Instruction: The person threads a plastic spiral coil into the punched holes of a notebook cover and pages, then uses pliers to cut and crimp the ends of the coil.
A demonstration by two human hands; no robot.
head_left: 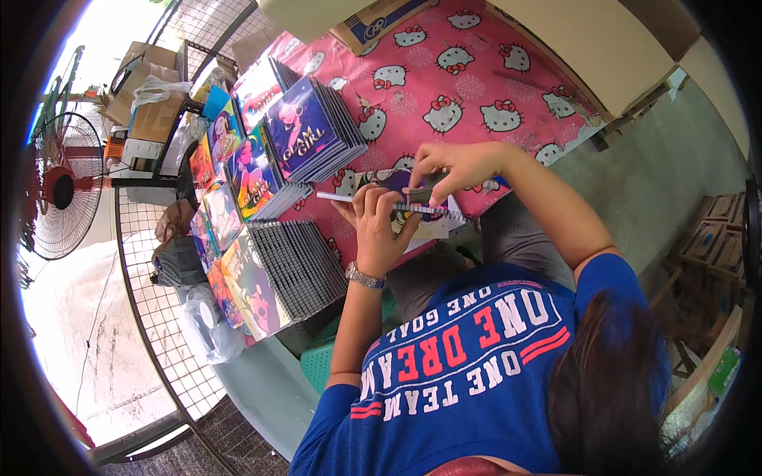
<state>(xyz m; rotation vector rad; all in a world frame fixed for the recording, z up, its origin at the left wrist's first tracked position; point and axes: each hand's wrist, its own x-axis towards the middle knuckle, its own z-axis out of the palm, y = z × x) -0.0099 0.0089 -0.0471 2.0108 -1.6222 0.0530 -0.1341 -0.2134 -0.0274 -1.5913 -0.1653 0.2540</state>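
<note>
A spiral notebook (432,211) is held up on edge over the near side of the table, its wire coil along the upper side. My left hand (376,222), with a watch on the wrist, is closed around it, fingers over the top edge. My right hand (464,168) comes in from the right, thumb and fingers pinching a small dark grey flat piece (419,193) against the coil edge. Its exact kind cannot be made out. Beneath and behind the notebook lie printed sheets or covers (381,179), partly hidden by my hands.
Stacks of purple-covered notebooks (305,131) and a stack with coils facing me (294,266) fill the table's left. A pink patterned cloth (429,75) covers the table. Cardboard boxes (571,51) stand at the far right, a fan (63,186) at the left, a green stool (321,361) below.
</note>
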